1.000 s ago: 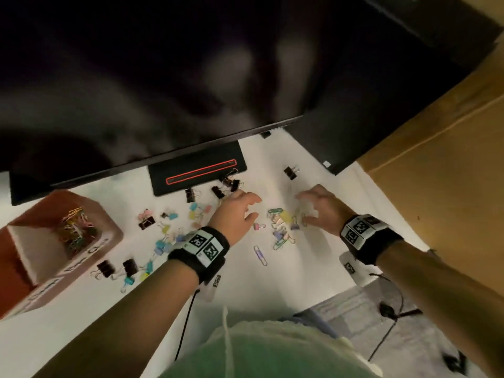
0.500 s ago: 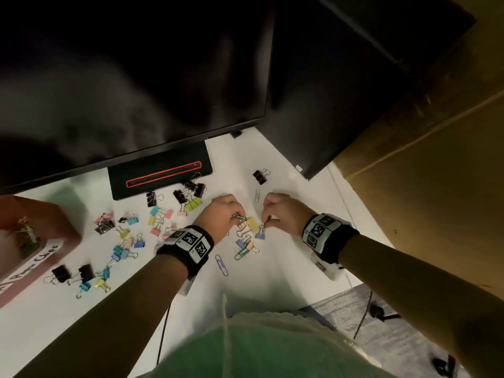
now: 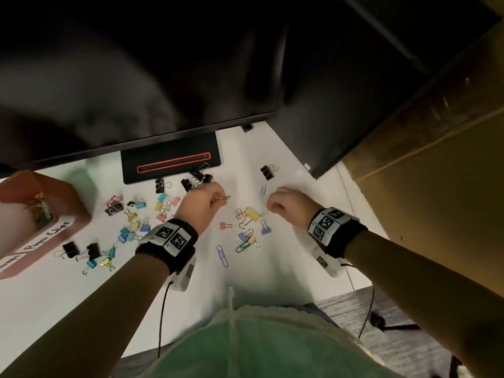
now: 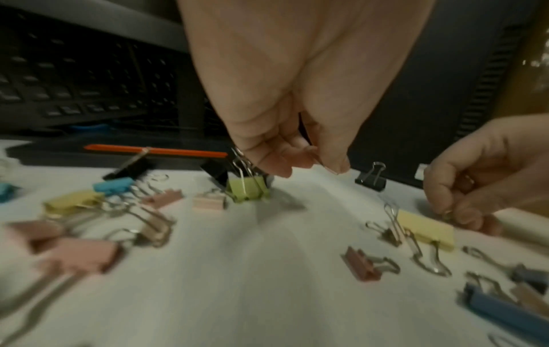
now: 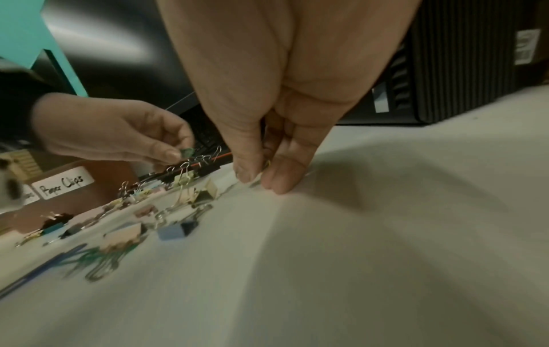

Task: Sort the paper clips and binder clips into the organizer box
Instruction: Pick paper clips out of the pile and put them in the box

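Pinching a green paper clip (image 3: 226, 198) (pointing rightward), left hand (image 3: 200, 204).

Just beyond the left hand's (image 3: 203, 204) grip, flat on the white desk (image 3: 272, 274), a black monitor base (image 3: 170, 165) with a red-outlined slot, and over it a wide dark monitor (image 3: 136, 77). Beyond that base, a black keyboard (image 4: 74, 82); beyond and right of the grip, a black computer tower (image 3: 335, 105) beside a brown wooden panel (image 3: 436, 200). Nearer than the grip, a green garment (image 3: 245, 347), a thin black cable (image 3: 162, 309) and grey carpet (image 3: 395, 336).
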`<state>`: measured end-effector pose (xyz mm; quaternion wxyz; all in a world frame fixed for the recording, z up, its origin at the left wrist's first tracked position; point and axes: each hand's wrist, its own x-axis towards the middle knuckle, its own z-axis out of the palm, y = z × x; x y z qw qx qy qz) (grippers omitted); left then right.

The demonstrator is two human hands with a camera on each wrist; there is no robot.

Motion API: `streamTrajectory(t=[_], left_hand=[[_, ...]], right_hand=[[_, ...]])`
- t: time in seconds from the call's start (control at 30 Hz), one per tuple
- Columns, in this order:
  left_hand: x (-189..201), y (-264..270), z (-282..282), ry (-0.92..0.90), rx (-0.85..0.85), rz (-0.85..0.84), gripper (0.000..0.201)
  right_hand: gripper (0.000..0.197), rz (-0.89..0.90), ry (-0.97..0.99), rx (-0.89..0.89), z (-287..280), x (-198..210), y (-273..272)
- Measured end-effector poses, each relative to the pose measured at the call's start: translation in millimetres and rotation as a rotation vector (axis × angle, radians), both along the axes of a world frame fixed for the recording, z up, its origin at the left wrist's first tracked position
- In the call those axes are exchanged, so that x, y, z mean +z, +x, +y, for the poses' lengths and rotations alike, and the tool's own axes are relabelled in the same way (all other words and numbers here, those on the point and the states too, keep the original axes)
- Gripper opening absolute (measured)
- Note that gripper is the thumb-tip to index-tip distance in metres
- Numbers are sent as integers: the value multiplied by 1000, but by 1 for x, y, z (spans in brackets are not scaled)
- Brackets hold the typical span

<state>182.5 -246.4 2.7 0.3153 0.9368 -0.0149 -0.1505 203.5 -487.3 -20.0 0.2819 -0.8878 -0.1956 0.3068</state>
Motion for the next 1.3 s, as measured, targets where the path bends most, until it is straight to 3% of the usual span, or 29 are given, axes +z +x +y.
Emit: streamTrajectory(t=[0.1, 0.17, 0.37, 0.7, 0.87, 1.13, 1.3], left_hand=[[11, -18, 15, -39, 29, -39, 14], [11, -35, 22, -60, -57, 21, 15], [-10, -76, 27, 11, -286, 200, 23], [-20, -81, 16, 114, -286, 114, 6], [-17, -84, 15, 150, -313, 154, 7], [-19, -87, 22, 33, -246, 170, 14], [-17, -92, 21, -32, -236, 106, 16]], right_hand=[[30, -58, -7, -31, 6, 2, 10], [34, -72, -77, 6, 12, 3, 18], [19, -48, -130, 14, 15, 8, 33], [10, -65, -145, 65, 8, 7, 23], [23, 18, -109, 0, 6, 6, 13], [28, -110, 54, 232, 21, 27, -32], [31, -87, -55, 418, 43, 22, -52]])
